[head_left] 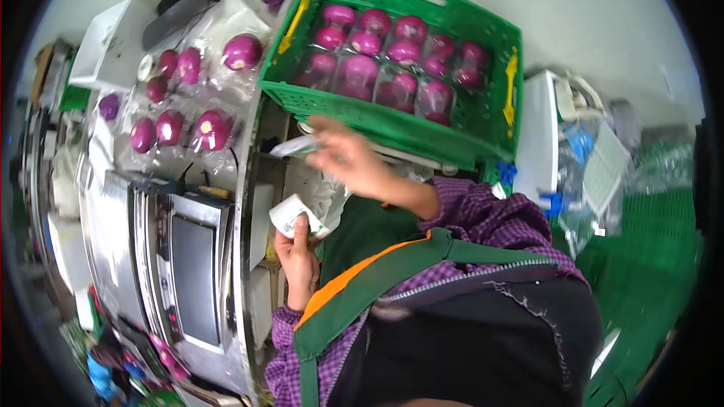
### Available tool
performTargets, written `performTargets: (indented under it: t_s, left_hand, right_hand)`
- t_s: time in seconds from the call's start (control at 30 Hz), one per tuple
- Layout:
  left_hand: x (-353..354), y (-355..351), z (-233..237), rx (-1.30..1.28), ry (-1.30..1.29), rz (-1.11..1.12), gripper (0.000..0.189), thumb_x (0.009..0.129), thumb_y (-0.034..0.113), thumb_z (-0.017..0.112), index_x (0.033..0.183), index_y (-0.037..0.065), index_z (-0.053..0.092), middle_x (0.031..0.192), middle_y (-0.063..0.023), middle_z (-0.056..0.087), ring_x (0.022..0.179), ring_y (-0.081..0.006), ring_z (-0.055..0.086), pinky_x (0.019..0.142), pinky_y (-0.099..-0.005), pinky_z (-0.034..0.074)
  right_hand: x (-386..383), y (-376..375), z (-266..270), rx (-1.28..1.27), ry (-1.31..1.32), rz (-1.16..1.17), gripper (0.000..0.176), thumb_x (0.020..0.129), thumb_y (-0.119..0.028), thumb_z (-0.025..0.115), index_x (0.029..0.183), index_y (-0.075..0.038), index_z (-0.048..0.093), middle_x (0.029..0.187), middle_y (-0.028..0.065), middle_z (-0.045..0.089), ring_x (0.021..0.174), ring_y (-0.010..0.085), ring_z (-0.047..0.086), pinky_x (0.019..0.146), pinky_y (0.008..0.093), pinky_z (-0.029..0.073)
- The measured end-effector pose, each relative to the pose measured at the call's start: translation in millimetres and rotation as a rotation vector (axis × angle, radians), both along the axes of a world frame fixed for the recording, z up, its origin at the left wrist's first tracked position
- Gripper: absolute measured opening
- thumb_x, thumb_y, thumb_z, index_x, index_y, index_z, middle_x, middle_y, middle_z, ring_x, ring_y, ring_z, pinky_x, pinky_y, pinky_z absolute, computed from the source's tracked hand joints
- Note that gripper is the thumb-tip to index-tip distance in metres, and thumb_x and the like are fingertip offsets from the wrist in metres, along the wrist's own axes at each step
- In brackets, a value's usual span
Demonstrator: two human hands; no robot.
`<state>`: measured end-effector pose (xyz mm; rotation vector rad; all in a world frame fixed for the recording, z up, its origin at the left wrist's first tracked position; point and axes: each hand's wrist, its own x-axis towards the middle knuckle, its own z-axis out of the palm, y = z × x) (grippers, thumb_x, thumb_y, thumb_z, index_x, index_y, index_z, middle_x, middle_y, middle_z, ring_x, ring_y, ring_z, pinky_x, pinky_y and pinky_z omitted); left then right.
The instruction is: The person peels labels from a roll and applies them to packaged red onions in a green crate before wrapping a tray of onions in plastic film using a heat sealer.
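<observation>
My left hand [299,260] holds a white roll of labels [285,215], with the thumb pressed on its printed side. Above it, my right hand [348,157] is blurred by motion and pinches a whitish strip [294,145], whose kind I cannot make out. The right hand is close to the near wall of a green crate [354,109]. Inside the crate, several bagged red onions [357,75] sit in rows.
On the metal counter [243,181] to the left lie several more red onions [213,130] in clear film. A wrapping machine [194,271] with a dark plate stands nearer. A white box [113,44] is at the back; plastic bags [603,173] hang at right.
</observation>
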<state>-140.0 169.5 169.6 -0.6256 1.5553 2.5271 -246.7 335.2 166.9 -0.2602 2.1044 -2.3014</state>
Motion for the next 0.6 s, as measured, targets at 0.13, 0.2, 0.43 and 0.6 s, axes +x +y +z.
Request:
performTargets:
  t_s: [0.13,0.2,0.43,0.6]
  left_hand:
    - [-20,46,6,-0.03,-0.01,0.014,0.025,0.09,0.005,0.062,0.114,0.002,0.055,0.101,-0.0041,0.064,0.085,-0.0122,0.063,0.072,-0.0289,0.054]
    - [-23,65,-1,-0.02,0.027,-0.008,0.025,0.09,0.004,0.061,0.114,0.001,0.054,0.103,-0.0048,0.064,0.089,-0.0125,0.063,0.079,-0.0275,0.051]
    - [-27,102,10,0.064,-0.042,0.067,0.023,0.092,0.008,0.06,0.113,0.0,0.059,0.103,-0.005,0.066,0.092,-0.0114,0.061,0.085,-0.0278,0.047]
    - [-29,112,12,0.14,-0.087,0.173,0.021,0.091,0.005,0.06,0.111,0.0,0.061,0.103,-0.0063,0.067,0.092,-0.0128,0.062,0.085,-0.0286,0.047]
  right_hand:
    - [-75,76,-2,-0.148,-0.199,0.106,0.023,0.091,-0.009,0.061,0.108,0.006,0.064,0.104,0.0067,0.065,0.085,0.0087,0.062,0.077,0.0233,0.049]
    - [-100,95,0,-0.202,-0.36,0.134,0.022,0.092,-0.01,0.06,0.108,0.005,0.064,0.093,0.0022,0.067,0.082,0.0067,0.061,0.073,0.0223,0.049]
    - [-185,134,-62,0.347,-0.091,0.189,0.022,0.086,-0.013,0.064,0.1,0.004,0.067,0.078,0.0107,0.07,0.069,0.008,0.06,0.063,0.0286,0.047]
    - [-209,128,-71,0.302,-0.169,0.359,0.034,0.084,-0.007,0.065,0.116,0.004,0.059,0.084,0.0066,0.068,0.074,0.0081,0.06,0.066,0.0265,0.047]
